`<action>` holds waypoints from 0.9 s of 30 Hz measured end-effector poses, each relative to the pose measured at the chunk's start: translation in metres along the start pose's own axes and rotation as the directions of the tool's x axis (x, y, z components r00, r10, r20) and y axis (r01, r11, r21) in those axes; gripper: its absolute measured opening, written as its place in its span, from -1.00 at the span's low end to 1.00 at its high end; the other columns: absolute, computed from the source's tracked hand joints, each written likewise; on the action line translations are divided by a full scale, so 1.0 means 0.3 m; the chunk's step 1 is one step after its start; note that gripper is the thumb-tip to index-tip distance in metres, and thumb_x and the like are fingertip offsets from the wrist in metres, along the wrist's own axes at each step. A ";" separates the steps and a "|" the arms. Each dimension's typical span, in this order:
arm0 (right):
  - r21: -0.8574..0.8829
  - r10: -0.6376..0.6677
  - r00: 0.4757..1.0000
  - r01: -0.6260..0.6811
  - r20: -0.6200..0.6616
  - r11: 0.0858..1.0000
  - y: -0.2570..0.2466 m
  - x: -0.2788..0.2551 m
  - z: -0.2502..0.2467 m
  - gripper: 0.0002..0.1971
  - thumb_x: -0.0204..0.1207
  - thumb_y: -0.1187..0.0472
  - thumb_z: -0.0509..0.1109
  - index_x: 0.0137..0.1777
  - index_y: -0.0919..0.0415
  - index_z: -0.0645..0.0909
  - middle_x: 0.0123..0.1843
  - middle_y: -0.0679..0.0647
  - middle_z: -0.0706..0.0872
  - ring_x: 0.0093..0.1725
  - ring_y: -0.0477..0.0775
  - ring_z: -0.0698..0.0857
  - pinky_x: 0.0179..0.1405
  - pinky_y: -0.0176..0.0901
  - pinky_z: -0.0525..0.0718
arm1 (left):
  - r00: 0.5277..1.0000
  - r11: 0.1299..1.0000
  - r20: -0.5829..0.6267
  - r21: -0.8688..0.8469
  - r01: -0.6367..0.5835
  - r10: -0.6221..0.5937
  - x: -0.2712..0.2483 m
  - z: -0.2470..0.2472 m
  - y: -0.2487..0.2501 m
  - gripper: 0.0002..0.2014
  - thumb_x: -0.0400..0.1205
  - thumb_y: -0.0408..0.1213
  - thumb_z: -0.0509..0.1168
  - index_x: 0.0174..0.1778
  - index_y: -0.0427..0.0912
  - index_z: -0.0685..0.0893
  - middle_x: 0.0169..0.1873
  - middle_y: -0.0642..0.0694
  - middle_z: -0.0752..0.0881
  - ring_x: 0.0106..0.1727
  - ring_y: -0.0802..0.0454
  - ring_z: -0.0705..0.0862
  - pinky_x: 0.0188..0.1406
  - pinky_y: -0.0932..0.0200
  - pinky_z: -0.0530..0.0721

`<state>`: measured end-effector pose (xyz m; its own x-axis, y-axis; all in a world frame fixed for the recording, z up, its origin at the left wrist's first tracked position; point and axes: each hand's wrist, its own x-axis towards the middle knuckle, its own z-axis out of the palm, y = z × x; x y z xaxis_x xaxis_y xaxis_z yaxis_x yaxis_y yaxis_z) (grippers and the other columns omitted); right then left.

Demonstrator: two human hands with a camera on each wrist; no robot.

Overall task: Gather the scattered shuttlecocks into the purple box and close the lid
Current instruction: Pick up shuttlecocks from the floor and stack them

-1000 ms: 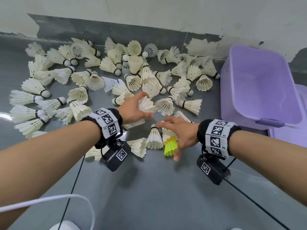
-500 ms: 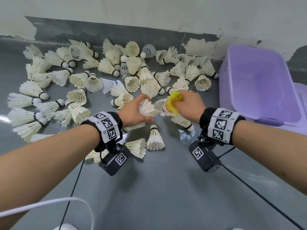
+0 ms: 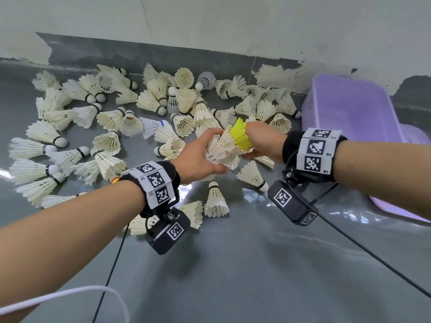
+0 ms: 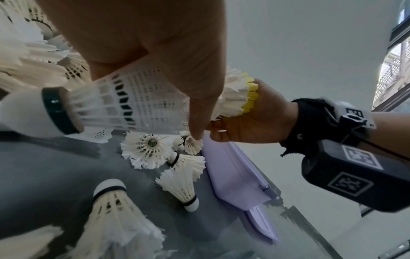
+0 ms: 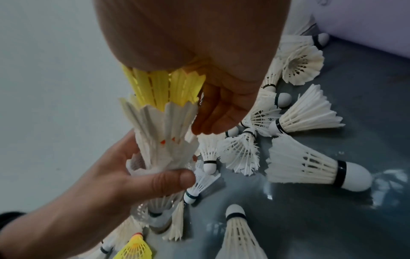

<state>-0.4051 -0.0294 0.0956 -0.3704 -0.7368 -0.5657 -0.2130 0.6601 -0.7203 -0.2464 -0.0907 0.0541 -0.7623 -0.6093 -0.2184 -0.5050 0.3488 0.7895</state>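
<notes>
My left hand (image 3: 215,159) grips a nested stack of white shuttlecocks (image 3: 222,149) above the grey floor. In the left wrist view the lowest one is a white mesh shuttlecock (image 4: 124,105). My right hand (image 3: 255,145) holds a yellow shuttlecock (image 3: 240,135), whose nose sits inside the stack's top feather shuttlecock (image 5: 164,136). The right wrist view shows the yellow shuttlecock (image 5: 164,89) under my palm and my left hand (image 5: 155,175) wrapped round the stack's base. The purple box (image 3: 349,108) stands open at the right, with its lid (image 3: 396,210) lying by it.
Many white shuttlecocks (image 3: 100,136) lie scattered on the floor from the far left to the box, along the back wall (image 3: 210,26). A few lie close under my hands (image 3: 215,201). A small yellow one (image 5: 135,248) lies below my left wrist. Cables (image 3: 112,271) trail from both wrists.
My right hand picked the yellow shuttlecock off the floor, carried it up and left, and set it into the stack that my left hand holds. My left hand rose a little.
</notes>
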 end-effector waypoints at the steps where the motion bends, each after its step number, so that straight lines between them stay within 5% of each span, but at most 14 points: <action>1: -0.011 0.029 0.999 -0.029 0.023 1.000 -0.002 0.000 0.002 -0.81 0.70 0.43 0.02 0.15 0.22 0.40 0.01 0.26 0.43 -0.19 -0.02 0.50 0.33 0.12 0.61 | 1.000 1.000 0.008 0.002 -0.007 0.007 -0.010 -0.003 0.005 -0.15 0.41 -0.22 0.58 0.55 0.07 0.26 0.12 0.09 0.48 0.07 0.12 0.50 -0.19 0.58 0.38; 5: 0.007 -0.011 0.996 0.010 0.085 1.000 0.007 0.013 0.062 -0.69 0.71 0.42 0.01 0.39 0.40 0.39 0.19 0.19 0.41 0.13 0.12 0.48 0.21 0.10 0.62 | 0.999 1.000 0.032 0.024 0.005 -0.006 -0.023 -0.029 -0.010 -0.14 0.40 -0.05 0.57 0.55 0.09 0.25 0.18 0.09 0.54 0.17 0.10 0.54 0.12 0.29 0.42; 8: -0.008 0.011 0.997 -0.010 0.080 1.000 0.016 0.018 0.128 -0.68 0.68 0.35 0.11 0.37 0.39 0.49 0.20 0.26 0.62 0.08 0.18 0.64 -0.14 -0.03 0.72 | 0.999 0.998 0.038 0.062 0.027 -0.030 -0.029 -0.053 -0.026 -0.27 0.46 -0.07 0.53 0.52 -0.06 0.38 0.19 0.10 0.55 0.25 0.11 0.55 0.10 0.37 0.38; 11: -0.026 -0.072 0.997 0.072 0.033 0.997 0.022 0.023 0.162 -0.72 0.68 0.28 0.10 0.25 0.36 0.56 0.16 0.22 0.63 0.06 0.16 0.65 -0.25 -0.06 0.74 | 0.998 0.997 0.050 0.072 0.039 -0.042 -0.039 -0.070 -0.043 -0.34 0.51 -0.08 0.49 0.50 -0.15 0.43 0.37 -0.13 0.60 0.40 -0.09 0.53 0.05 0.43 0.34; 14: 0.093 -0.140 0.980 0.154 -0.141 0.984 0.057 0.015 0.167 -0.60 0.56 0.01 0.06 -0.06 0.37 0.52 -0.13 0.19 0.56 -0.10 0.22 0.61 -0.06 0.17 0.66 | 0.997 0.998 0.047 0.013 0.066 -0.067 -0.034 -0.080 -0.074 -0.39 0.45 0.01 0.52 0.40 0.00 0.52 0.25 0.03 0.69 0.27 0.03 0.64 0.36 0.19 0.50; 17: 0.059 -0.133 0.969 0.148 -0.208 0.987 0.136 0.008 0.171 -0.76 0.54 0.07 0.14 0.02 0.19 0.54 -0.07 0.12 0.66 0.03 0.33 0.70 0.01 0.10 0.62 | 0.996 0.996 0.019 -0.016 0.091 -0.091 -0.032 -0.086 -0.108 -0.44 0.41 0.00 0.56 0.31 0.08 0.56 0.11 0.11 0.75 0.15 0.10 0.69 0.33 0.03 0.59; 18: -0.049 -0.129 0.979 0.123 -0.156 0.991 0.169 0.002 0.173 -0.80 0.52 0.17 0.21 0.09 0.16 0.56 0.00 0.10 0.69 0.06 0.26 0.71 0.06 0.07 0.65 | 0.996 0.996 0.012 -0.006 0.092 -0.092 -0.033 -0.084 -0.120 -0.44 0.41 0.00 0.57 0.31 0.08 0.56 0.11 0.09 0.75 0.15 0.07 0.70 0.31 0.01 0.60; 21: -0.392 -0.119 0.987 0.151 0.103 0.907 0.246 -0.043 0.184 -0.52 0.42 0.32 0.35 0.35 0.08 0.49 0.24 0.09 0.62 0.11 0.08 0.64 0.12 -0.11 0.63 | 0.995 0.995 -0.003 0.018 0.099 -0.099 -0.037 -0.068 -0.141 -0.41 0.39 -0.02 0.58 0.32 0.05 0.56 0.09 0.03 0.72 0.13 0.01 0.68 0.26 0.05 0.61; 24: -0.528 -0.148 0.964 0.245 0.219 0.813 0.293 -0.070 0.222 -0.27 0.38 0.18 0.49 0.55 -0.05 0.31 0.43 0.09 0.41 0.24 0.09 0.59 0.25 -0.09 0.59 | 0.992 0.991 -0.009 0.043 0.125 -0.125 -0.033 -0.052 -0.144 -0.43 0.41 -0.06 0.57 0.31 -0.01 0.56 0.02 0.05 0.67 0.08 0.03 0.64 0.10 0.21 0.56; 27: -0.538 -0.168 0.951 0.287 0.260 0.793 0.323 -0.068 0.251 -0.24 0.37 -0.01 0.54 0.55 -0.17 0.29 0.50 0.10 0.31 0.35 0.14 0.55 0.40 -0.01 0.53 | 0.994 0.991 -0.011 0.075 0.113 -0.113 -0.026 -0.043 -0.139 -0.44 0.41 -0.03 0.56 0.30 -0.03 0.57 0.01 0.03 0.69 0.03 0.03 0.65 0.02 0.21 0.54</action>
<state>-0.3501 0.0386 0.0072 -0.0809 -0.8493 -0.5216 -0.7613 0.3905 -0.5176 -0.2142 -0.1095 0.0304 -0.6959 -0.6527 -0.2993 -0.6170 0.3304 0.7142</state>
